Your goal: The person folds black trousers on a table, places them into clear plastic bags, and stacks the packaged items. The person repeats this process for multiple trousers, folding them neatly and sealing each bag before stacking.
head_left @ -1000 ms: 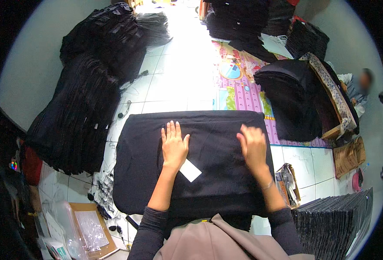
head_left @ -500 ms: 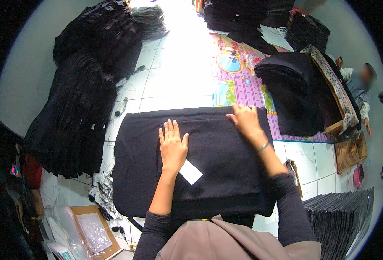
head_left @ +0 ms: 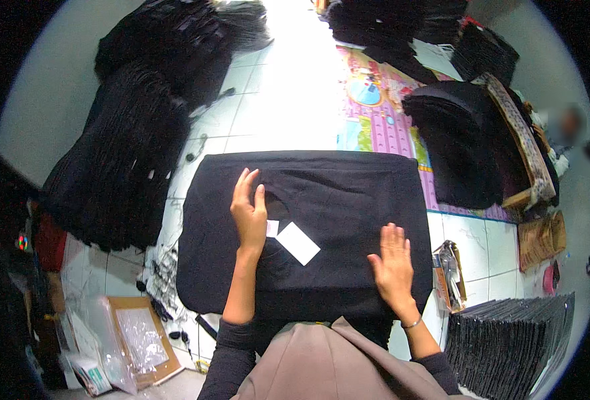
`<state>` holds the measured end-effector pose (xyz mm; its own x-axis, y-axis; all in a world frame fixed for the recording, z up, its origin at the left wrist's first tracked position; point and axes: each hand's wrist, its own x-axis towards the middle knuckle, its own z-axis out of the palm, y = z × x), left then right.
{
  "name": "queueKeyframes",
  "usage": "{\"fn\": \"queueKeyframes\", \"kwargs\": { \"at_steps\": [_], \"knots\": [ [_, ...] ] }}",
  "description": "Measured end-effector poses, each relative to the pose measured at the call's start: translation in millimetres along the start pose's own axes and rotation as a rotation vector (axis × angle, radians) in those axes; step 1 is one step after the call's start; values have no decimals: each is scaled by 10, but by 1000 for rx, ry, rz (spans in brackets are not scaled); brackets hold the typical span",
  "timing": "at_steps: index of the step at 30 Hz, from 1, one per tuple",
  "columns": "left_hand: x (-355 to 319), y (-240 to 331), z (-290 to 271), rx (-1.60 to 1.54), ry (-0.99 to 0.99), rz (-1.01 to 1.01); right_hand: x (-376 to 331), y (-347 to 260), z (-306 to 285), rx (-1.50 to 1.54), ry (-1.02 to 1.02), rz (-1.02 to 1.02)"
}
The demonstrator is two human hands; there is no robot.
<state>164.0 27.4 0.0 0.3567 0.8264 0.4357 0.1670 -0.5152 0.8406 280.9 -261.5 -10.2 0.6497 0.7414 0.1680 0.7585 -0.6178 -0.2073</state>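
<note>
One black cloth (head_left: 348, 200) spread flat on the floor (head_left: 288, 113), long axis left to right, just ahead of the body. Both hands open and flat on it: left hand (head_left: 249, 217) near the middle, by the neck hole; right hand (head_left: 395, 263) near the near right corner. One white tag (head_left: 297, 243) between them, closer to the left hand. Two black piles (head_left: 121, 160) at the far left.

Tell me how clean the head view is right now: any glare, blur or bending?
Head view: the white tiled floor at top centre is blown out by glare; the black garment keeps little fold detail; its far edge bows from fisheye distortion; corners are vignetted black; left hand and right hand are sharp.
</note>
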Motion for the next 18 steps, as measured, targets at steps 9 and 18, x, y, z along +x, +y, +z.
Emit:
{"fn": "queueKeyframes", "kwargs": {
  "at_steps": [9, 18],
  "knots": [
    [-1087, 224, -1102, 382, -512, -292, 314, -1096, 100, 242, 116, -458],
    [-1102, 173, -1177, 308, -456, 125, 1372, -950, 108, 270, -92, -370]
  ]
}}
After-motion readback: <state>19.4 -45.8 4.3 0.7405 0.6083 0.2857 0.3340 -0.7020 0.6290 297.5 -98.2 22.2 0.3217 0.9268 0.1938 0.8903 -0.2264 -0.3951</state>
